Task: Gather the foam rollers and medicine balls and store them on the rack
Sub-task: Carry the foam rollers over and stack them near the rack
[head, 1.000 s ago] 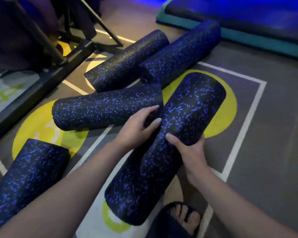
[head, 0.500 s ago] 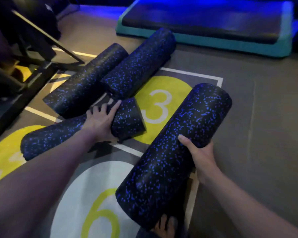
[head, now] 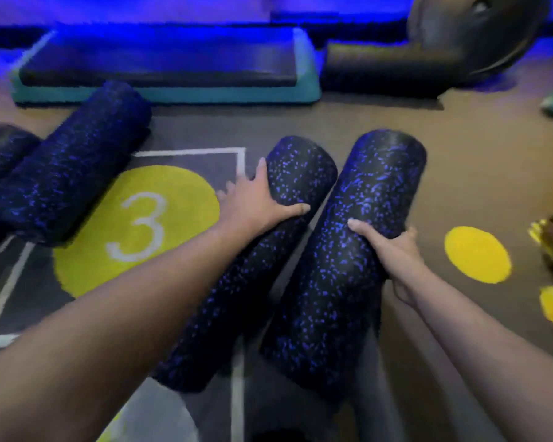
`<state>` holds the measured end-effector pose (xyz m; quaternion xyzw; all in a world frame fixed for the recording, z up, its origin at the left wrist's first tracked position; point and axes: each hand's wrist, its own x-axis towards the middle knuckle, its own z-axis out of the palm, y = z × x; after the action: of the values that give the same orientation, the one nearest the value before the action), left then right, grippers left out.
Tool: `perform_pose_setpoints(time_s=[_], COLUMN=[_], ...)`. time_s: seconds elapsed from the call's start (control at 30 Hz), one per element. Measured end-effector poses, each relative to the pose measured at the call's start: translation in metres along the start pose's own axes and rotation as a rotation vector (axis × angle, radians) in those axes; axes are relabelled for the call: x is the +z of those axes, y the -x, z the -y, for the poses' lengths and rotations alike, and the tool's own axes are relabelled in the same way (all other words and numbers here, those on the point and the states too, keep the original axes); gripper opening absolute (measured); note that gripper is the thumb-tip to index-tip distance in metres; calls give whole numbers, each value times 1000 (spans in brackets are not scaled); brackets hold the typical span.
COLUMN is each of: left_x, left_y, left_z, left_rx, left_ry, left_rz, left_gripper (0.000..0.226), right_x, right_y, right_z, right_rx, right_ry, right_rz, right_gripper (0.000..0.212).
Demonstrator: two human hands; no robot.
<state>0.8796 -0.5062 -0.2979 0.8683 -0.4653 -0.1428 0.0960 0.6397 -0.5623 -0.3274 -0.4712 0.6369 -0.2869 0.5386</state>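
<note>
Blurred frame. Left hand [head: 256, 202] fingers wrapped over speckled foam roller [head: 246, 282]; right hand [head: 393, 253] clasps thicker roller [head: 348, 266], fingertips hidden.

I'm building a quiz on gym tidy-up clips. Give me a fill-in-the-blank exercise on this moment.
1. The left hand grips one speckled foam roller while the right hand grips ____ speckled foam roller.
2. The yellow circle left of the hands bears the number ____.
3. Each roller is black with ____ speckles.
4. The step platform at the back has a ____ base.

Missing words: another; 3; blue; teal
</note>
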Motion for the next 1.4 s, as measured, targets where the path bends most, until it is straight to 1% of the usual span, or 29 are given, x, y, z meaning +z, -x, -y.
perform_pose_setpoints(time_s=[0.07,0.13,0.2,0.23,0.27,0.3,0.33,0.4,0.43,0.47,0.53,0.57,0.6,0.67,0.7,0.77,0.8,0.87,0.9,0.93,1.0,1.03,1.07,1.1,1.17,1.23,1.27,1.33,1.4], left_x=[15,41,74,94,109,130,149,173,183,191,201,197,185,165,144,115,102,93,94,99,115,121,128,134,145,159,168,189,205], left_y=[-8,-5,10,24,44,64,82,119,136,151,178,195,210,238,257,290,309,344,360,372,396,413,428,446,478,491,493,494,498], left_z=[-52,-104,-156,-181,-205,-225,-242,-276,-295,-313,-342,-357,-377,-413,-428,-460,-472,-489,-494,-501,-516,-522,-529,-537,-552,-569,-575,-577,-565], left_rx=[84,253,470,577,666,712,697,549,517,516,599,660,649,620,688,841,876,957,1001,1005,1016,986,933,876,829,903,1001,1209,1306], left_ry=[-59,-164,-155,-119,-68,9,108,462,652,788,927,992,1042,1081,1062,953,879,734,655,590,573,589,627,686,774,748,663,438,363], left_rz=[-42,-96,-136,-107,-38,95,290,684,778,807,794,777,786,838,887,985,1059,1215,1232,1242,1210,1179,1152,1158,1128,996,932,826,815], left_gripper=[112,87,70,64,60,58,58,66,73,77,73,73,77,93,96,92,85,58,46,51,75,73,72,74,79,75,70,62,52], right_x=[-37,-77,-117,-139,-160,-181,-201,-240,-261,-282,-327,-350,-374,-416,-438,-485,-508,-549,-563,-573,-589,-600,-612,-626,-644,-645,-643,-633,-625], right_y=[-8,-13,-9,-6,1,11,25,56,74,89,121,135,149,175,185,202,212,228,235,241,251,256,260,264,275,281,280,280,289], right_z=[-7,-19,-34,-43,-54,-63,-69,-76,-76,-75,-65,-59,-53,-38,-33,-28,-29,-42,-53,-67,-97,-111,-121,-131,-145,-166,-182,-211,-226], right_rx=[-20,-25,14,33,51,70,72,68,63,62,44,15,-11,-42,-59,-81,-89,-113,-109,-93,-27,7,19,5,-10,57,112,257,388], right_ry=[1,26,55,64,58,42,22,-13,-23,-17,-24,-66,-118,-190,-212,-259,-300,-396,-434,-474,-475,-460,-465,-477,-394,-181,-82,27,110], right_rz=[-25,-75,-198,-256,-307,-366,-419,-504,-554,-608,-694,-723,-760,-859,-912,-1030,-1083,-1134,-1149,-1169,-1217,-1223,-1189,-1125,-1022,-1039,-1055,-1047,-1024], right_gripper=[105,105,120,127,130,130,129,127,129,133,136,133,127,119,116,114,116,122,125,126,127,127,122,111,89,79,75,58,52])
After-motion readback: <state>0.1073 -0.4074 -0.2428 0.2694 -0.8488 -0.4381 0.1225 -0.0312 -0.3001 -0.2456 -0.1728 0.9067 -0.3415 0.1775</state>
